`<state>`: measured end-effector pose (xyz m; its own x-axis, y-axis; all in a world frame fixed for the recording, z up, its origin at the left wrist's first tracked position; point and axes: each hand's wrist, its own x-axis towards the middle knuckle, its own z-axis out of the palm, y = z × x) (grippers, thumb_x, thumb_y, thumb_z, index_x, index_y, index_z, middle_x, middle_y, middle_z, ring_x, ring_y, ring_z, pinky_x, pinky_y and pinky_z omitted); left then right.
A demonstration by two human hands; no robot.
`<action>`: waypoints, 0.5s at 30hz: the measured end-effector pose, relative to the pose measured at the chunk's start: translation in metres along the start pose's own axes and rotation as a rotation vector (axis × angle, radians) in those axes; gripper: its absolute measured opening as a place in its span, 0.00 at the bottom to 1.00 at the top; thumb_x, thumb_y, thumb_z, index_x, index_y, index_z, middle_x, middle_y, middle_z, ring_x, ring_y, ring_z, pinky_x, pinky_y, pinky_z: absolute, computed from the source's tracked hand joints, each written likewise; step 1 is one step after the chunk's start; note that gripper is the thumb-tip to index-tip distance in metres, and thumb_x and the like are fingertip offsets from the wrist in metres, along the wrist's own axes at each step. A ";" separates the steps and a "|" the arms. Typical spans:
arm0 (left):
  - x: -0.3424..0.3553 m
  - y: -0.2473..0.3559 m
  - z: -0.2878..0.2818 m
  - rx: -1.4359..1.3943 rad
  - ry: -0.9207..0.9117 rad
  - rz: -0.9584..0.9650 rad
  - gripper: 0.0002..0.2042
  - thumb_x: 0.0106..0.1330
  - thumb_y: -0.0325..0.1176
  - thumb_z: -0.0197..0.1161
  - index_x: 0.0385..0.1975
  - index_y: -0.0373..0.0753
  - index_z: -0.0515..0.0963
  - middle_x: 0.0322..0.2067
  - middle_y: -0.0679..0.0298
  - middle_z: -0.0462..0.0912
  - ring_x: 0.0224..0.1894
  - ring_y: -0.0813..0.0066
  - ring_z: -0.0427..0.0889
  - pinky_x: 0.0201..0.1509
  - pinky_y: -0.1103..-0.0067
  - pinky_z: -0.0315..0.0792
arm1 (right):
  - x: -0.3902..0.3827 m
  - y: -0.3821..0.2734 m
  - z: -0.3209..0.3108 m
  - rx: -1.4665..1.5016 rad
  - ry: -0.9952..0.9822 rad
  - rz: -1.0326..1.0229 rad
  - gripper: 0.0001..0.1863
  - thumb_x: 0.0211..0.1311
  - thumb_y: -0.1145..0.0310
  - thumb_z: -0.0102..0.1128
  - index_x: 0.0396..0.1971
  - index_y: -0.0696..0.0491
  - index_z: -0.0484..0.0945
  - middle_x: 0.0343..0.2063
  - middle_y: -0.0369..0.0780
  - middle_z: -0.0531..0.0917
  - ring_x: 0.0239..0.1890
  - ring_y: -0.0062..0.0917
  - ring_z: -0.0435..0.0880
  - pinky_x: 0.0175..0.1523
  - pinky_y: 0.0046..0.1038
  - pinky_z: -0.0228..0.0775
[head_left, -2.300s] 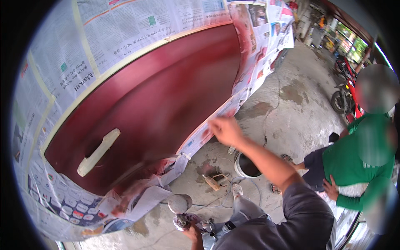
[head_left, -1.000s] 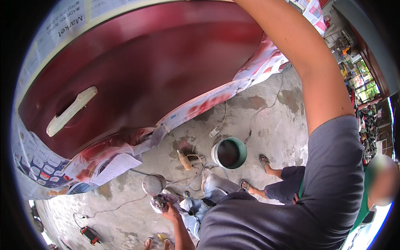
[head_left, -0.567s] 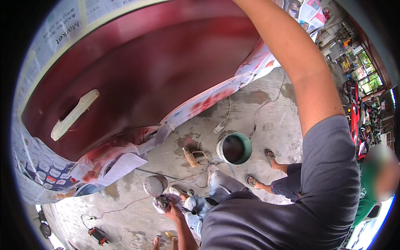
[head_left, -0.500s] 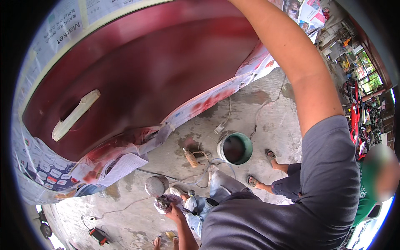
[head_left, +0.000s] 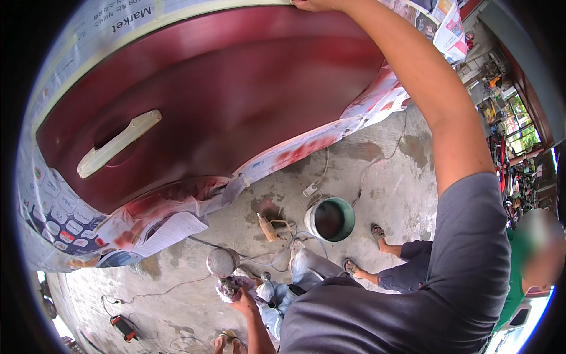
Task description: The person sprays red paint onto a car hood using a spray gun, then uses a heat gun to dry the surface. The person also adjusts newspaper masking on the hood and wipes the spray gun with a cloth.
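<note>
My right arm reaches up across the dark red car panel (head_left: 253, 118). At the top edge of the view, my right hand (head_left: 315, 5) is closed beside the pale masking tape (head_left: 224, 13) along the panel's border; the frame cuts off part of it, so what it grips is hidden. Low by my body, my left hand (head_left: 243, 303) is closed around a crumpled whitish wad (head_left: 229, 289) with purple stains, cloth or paper. A door handle (head_left: 121, 144) wrapped in pale tape sits on the panel's left. Printed paper and clear film (head_left: 59, 200) surround the painted area.
On the concrete floor stand a green-and-white bucket (head_left: 348, 219) with dark contents, a tan bottle-shaped tool (head_left: 267, 227) and a grey round container (head_left: 222, 263). Cords and a hose cross the floor. A red-black device (head_left: 124, 328) lies left. A person in green (head_left: 513, 277) stands right.
My right hand has come into view at the top, further left along the panel's border. The view has shifted slightly; the left hand still holds the wad.
</note>
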<state>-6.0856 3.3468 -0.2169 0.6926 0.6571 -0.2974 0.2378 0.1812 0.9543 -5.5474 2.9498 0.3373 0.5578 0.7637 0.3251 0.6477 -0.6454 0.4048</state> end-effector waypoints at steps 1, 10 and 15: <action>0.001 -0.001 -0.001 0.006 0.019 0.009 0.06 0.56 0.21 0.60 0.32 0.28 0.79 0.31 0.60 0.82 0.31 0.73 0.80 0.37 0.75 0.75 | 0.001 0.001 0.001 0.002 -0.001 -0.006 0.05 0.44 0.69 0.60 0.18 0.54 0.79 0.20 0.48 0.81 0.25 0.46 0.81 0.32 0.43 0.73; 0.004 0.018 0.008 0.029 -0.068 -0.065 0.06 0.58 0.21 0.60 0.34 0.27 0.78 0.33 0.58 0.83 0.33 0.71 0.81 0.38 0.74 0.76 | 0.003 0.003 0.003 0.241 0.039 0.389 0.12 0.48 0.61 0.67 0.26 0.55 0.86 0.26 0.47 0.86 0.29 0.37 0.87 0.38 0.33 0.79; -0.002 0.022 0.004 0.176 -0.119 -0.090 0.13 0.57 0.22 0.60 0.42 0.26 0.76 0.36 0.57 0.83 0.36 0.70 0.82 0.43 0.73 0.77 | -0.017 0.009 0.010 0.205 0.074 0.269 0.10 0.49 0.64 0.66 0.28 0.55 0.84 0.26 0.48 0.85 0.29 0.40 0.86 0.38 0.36 0.78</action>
<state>-6.0790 3.3467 -0.1952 0.7362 0.5516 -0.3922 0.4101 0.0976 0.9068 -5.5460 2.9312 0.3270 0.6889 0.5596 0.4607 0.5774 -0.8079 0.1179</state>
